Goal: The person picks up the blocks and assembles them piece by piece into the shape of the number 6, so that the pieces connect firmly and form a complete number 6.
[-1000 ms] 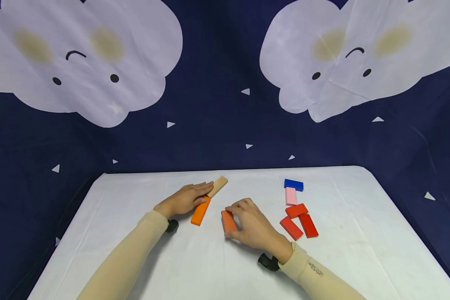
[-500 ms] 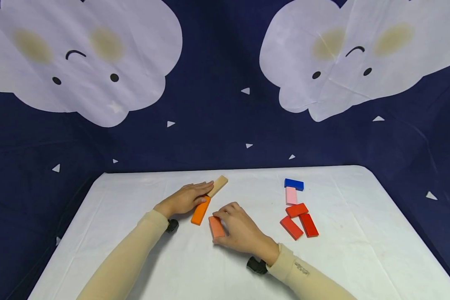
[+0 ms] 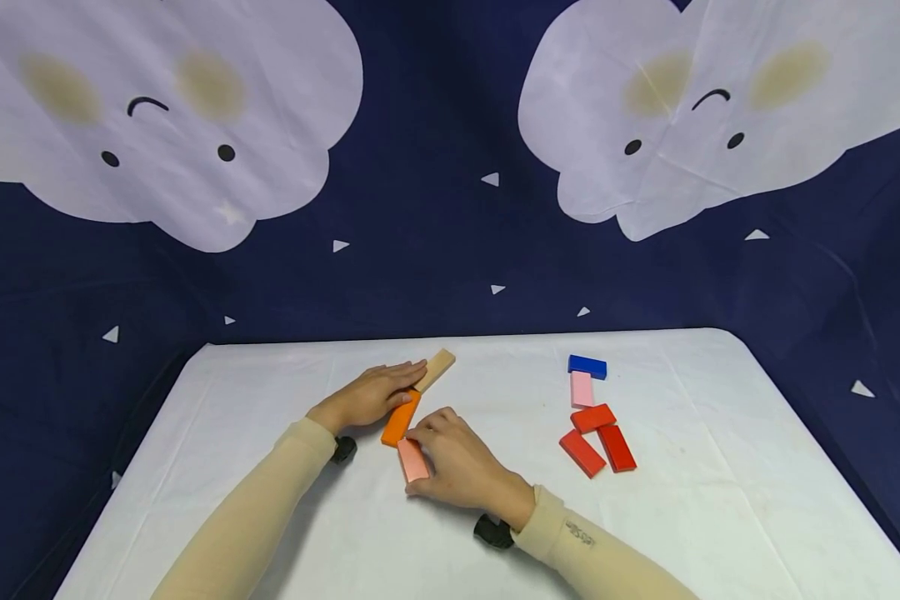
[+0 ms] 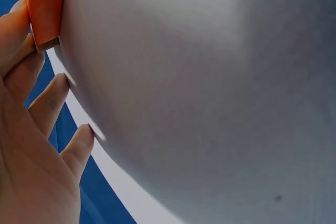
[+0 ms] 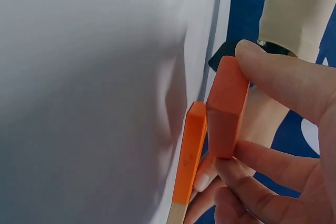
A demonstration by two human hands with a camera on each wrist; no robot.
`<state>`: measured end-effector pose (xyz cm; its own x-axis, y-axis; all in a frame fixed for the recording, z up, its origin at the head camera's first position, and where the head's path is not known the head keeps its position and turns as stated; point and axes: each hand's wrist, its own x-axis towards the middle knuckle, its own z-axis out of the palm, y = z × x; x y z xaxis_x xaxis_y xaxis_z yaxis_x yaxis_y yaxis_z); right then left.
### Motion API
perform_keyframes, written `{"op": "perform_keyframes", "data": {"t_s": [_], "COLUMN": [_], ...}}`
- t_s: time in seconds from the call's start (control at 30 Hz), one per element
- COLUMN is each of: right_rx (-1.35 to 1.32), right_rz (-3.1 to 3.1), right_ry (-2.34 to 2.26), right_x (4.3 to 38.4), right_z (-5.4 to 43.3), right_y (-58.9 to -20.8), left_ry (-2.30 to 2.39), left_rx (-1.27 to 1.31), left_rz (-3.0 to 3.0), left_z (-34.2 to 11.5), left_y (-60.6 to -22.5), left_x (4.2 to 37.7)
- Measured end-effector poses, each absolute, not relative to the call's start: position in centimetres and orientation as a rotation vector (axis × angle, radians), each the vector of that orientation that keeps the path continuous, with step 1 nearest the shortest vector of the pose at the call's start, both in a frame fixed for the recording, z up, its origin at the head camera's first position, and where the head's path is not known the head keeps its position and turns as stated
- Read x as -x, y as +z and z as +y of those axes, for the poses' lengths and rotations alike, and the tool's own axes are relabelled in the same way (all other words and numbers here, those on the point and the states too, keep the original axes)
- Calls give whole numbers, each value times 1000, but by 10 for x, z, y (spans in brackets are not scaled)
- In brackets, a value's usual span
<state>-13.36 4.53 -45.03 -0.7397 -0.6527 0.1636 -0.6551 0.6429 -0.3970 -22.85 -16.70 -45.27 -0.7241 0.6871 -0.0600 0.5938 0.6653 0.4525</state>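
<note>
My right hand [image 3: 467, 467] pinches a salmon-orange block [image 3: 412, 460] by its ends between thumb and fingers. The near end of a bright orange block [image 3: 401, 421] is right beside the salmon one in the head view. That orange block lies end to end with a natural wood block [image 3: 438, 367], forming a slanting line on the table. My left hand [image 3: 371, 398] rests along their left side, fingers extended over the wood block and thumb on the orange one. In the right wrist view the salmon block [image 5: 227, 106] is held close by the orange block [image 5: 190, 153].
On the right of the white-covered table [image 3: 708, 533] lie a blue block [image 3: 587, 367], a pink block [image 3: 581, 390] touching it, and a loose group of red blocks [image 3: 617, 448]. A dark blue cloth with clouds [image 3: 420, 208] hangs behind the table's back edge.
My right hand has carried the salmon-orange block leftward and a little nearer, up to the orange block's near end. The left hand and the other blocks have stayed put.
</note>
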Motion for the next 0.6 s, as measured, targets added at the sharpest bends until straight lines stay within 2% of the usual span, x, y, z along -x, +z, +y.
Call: {"op": "perform_keyframes", "data": {"t_s": [0.6], "right_rx": [-1181], "right_rz": [-2883], "right_ry": [531], "right_x": [132], "right_z": [22], "right_y": [-458], "left_ry": [619], "left_rx": [-1039], "left_rz": [2651], "left_z": [-167], "left_y": [-455], "left_x": [229]}}
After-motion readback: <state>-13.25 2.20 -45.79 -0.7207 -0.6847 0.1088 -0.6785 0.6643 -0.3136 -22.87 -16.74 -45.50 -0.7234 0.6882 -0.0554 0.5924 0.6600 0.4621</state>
